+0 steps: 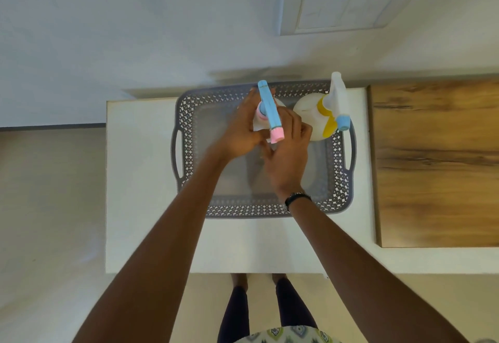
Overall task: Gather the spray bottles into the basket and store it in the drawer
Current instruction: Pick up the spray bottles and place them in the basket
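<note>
Both hands, left hand (239,129) and right hand (286,151), grip the blue-headed spray bottle (268,111) over the grey basket (181,116) on the table (140,180). The yellow-collared bottle (314,116) stands just beside (far-right corner); a careless set-down could topple it.

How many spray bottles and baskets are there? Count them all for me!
Spray bottles: 2, the blue-and-pink-topped bottle held by both hands, and the yellow-and-white-topped bottle standing in the basket.
Baskets: 1, the grey basket on the white counter.
Total: 3
</note>
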Tool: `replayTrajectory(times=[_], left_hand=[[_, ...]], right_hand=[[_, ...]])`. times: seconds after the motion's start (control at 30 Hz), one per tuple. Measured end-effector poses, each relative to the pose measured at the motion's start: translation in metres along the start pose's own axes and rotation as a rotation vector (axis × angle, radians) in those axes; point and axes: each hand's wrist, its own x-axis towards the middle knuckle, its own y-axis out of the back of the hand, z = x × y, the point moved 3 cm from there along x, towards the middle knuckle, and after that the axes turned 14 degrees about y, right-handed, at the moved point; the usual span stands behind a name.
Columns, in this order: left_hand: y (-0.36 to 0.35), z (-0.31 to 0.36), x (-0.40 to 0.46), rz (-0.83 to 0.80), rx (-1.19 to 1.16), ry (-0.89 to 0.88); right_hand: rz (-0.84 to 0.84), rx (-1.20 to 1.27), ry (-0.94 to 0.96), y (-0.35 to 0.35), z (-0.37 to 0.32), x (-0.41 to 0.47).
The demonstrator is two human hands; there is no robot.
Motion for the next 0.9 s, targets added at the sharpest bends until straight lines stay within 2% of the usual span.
replayTrajectory(times=[0.17, 0.27, 0.37, 0.67, 0.9], left_hand=[[0.001, -0.001, -0.023, 0.223, -0.11, -0.013], [-0.002, -0.014, -0.056, 0.414, -0.12, 0.018], [-0.017, -0.029, -0.1, 0.505, -0.166, 0.071], [-0.082, -0.062, -0.185, 0.526, -0.161, 0.104], [-0.133, -0.089, -0.232, 0.464, -0.275, 0.178]], right_hand=[[-0.024, 0.104, 0.031, 0.011, -0.002, -0.007], [0.022, 0.227, -0.027, 0.023, -0.002, -0.034], [0.031, 0.25, -0.064, 0.035, -0.007, -0.067], [-0.082, 0.343, -0.083, 0.054, -0.017, -0.146], [-0.063, 0.349, -0.163, 0.084, -0.001, -0.211]])
